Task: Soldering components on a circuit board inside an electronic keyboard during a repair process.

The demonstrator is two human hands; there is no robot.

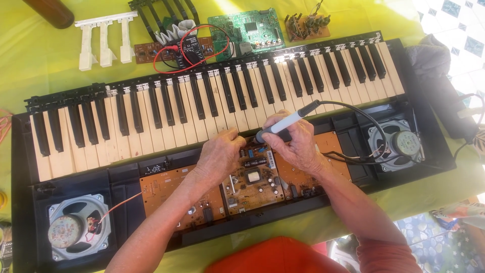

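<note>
Over the opened keyboard: a person bends above a gutted black electronic keyboard lying on a table draped in a yellow-green cloth.
Right hand: the right hand holds a slim soldering iron with a grey-white handle and dark grip, fingers wrapped close round the handle like a pen, tip aimed down at the board.
Left hand: the left hand rests on the board's upper edge, fingers curled narrow and pinched together; whether they hold anything, I cannot tell.
Board: a tan printed circuit board with small dark components and a pale square part sits in the keyboard's open lower bay, between the two hands and just below the white and black keys.
Handling: the iron looks light and stiff, likely hot at the tip, best held by the insulated handle well back from the metal; its black cord loops away to the right and could tug. The board appears thin, rigid and fragile, safest touched at its edges.
Nearby: round grey loudspeakers sit at the left and right ends; a green circuit board, loose white key pieces and red wires lie beyond the keys.
</note>
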